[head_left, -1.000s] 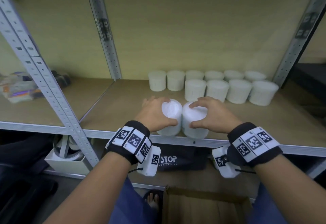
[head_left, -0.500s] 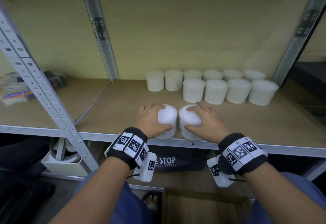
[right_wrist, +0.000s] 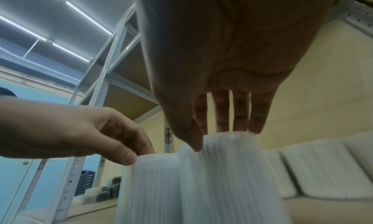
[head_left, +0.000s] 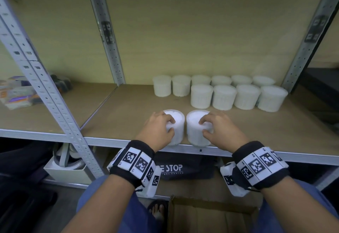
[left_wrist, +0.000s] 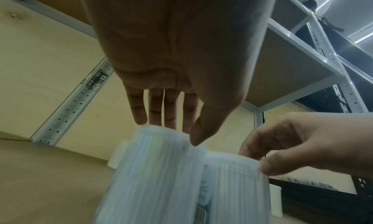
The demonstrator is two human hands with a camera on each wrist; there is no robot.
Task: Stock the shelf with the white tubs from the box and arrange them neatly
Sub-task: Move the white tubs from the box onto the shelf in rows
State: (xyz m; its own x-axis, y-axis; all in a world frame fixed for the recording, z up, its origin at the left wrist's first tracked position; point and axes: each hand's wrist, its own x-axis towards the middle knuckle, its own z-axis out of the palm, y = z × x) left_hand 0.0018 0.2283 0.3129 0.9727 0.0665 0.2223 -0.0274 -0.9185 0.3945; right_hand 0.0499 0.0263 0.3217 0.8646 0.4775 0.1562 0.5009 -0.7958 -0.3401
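Two white ribbed tubs stand side by side, nearly touching, at the front edge of the wooden shelf. My left hand holds the left tub by its top: fingers curled over the lid, thumb on the near side. My right hand holds the right tub the same way. In the left wrist view my left hand pinches the rim of its tub. The right wrist view has my right hand on the rim of its tub. Behind stand two rows of several tubs.
A cardboard box sits open on the floor below me, its inside hidden. Metal uprights frame the bay on both sides. Bare shelf lies left of the stocked rows. A dark bag lies under the shelf.
Both tubs have come down onto the shelf near its front edge. My hands have slid from around the tubs' sides up to their tops.
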